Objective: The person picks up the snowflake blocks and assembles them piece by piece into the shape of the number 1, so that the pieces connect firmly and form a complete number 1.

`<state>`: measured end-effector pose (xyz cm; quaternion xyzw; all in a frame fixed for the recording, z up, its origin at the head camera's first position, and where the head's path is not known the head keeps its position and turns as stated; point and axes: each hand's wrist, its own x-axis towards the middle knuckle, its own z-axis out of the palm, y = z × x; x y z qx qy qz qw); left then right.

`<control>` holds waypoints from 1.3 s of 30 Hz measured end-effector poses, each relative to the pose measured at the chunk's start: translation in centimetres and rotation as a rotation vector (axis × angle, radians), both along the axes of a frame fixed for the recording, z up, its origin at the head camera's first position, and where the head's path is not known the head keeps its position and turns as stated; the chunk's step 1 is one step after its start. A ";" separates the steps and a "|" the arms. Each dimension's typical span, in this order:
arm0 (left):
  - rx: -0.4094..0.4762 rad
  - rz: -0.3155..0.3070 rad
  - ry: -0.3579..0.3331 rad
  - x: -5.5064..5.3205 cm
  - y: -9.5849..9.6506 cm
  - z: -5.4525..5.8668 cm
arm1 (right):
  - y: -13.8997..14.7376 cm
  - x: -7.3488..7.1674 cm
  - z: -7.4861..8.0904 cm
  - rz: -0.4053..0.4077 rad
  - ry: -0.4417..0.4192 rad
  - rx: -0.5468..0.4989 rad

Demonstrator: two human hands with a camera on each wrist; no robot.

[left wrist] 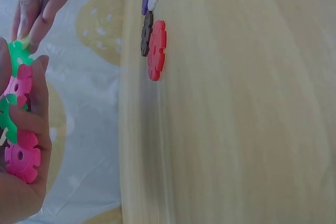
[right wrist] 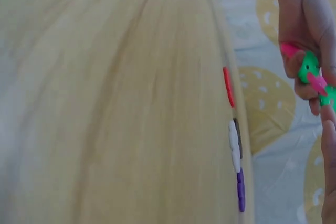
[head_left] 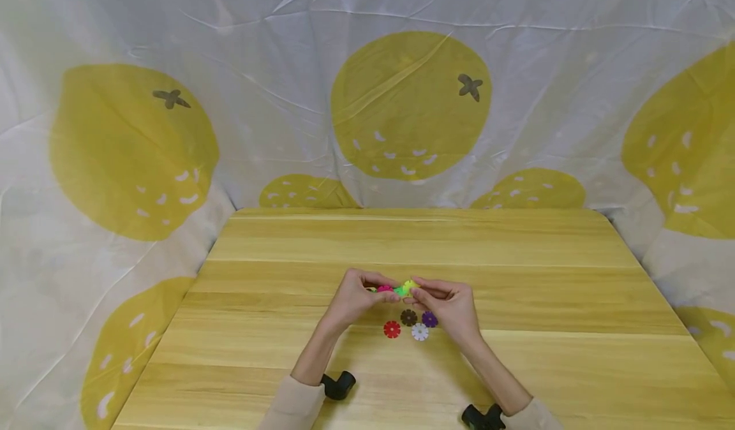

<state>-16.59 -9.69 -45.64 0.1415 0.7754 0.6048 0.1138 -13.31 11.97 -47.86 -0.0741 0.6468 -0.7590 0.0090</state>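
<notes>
Left hand (head_left: 357, 297): fingers curled round a chain of interlocked pink and green notched plastic discs (head_left: 386, 288), thumb closed against it, little gap remaining. Right hand (head_left: 450, 303): thumb and forefinger drawn together in a pinch on one yellow notched disc (head_left: 409, 286). Chain: held raised over the surface between the two hands, its long axis running roughly left to right from the left palm towards the right fingertips; pink and green discs set at differing angles. Yellow disc: at the chain's right-hand end, against a green disc, in the right fingers and just beyond the left fingertips; whether its notch is seated cannot be told. Loose discs, four, lying flat on the person's side of the hands, below the fingers: brown disc (head_left: 409, 313), purple disc (head_left: 429, 323), white disc (head_left: 420, 337), red disc (head_left: 392, 335). Purple, nearest the right hand; red, leftmost, a little apart from the other three. Surface (head_left: 230, 353): pale wood-grain, rounded far corners. Two black wrist mounts (head_left: 340, 385), one at each wrist; beige sleeves (head_left: 293, 404) behind them. Backdrop: whitish cloth (head_left: 270, 111), creased, printed with large yellow fruit.
</notes>
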 end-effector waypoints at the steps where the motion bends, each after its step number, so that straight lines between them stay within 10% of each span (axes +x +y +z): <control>1: 0.011 0.003 -0.004 0.0 0.0 0.0 | -0.1 0.0 0.0 -0.008 0.004 -0.010; 24: -0.077 -0.046 0.003 -0.2 -1.4 0.3 | -0.8 -0.2 0.1 0.048 0.032 0.008; 39: -0.329 -0.045 0.336 0.6 0.6 0.0 | -1.1 -0.6 0.1 -0.111 -0.198 0.097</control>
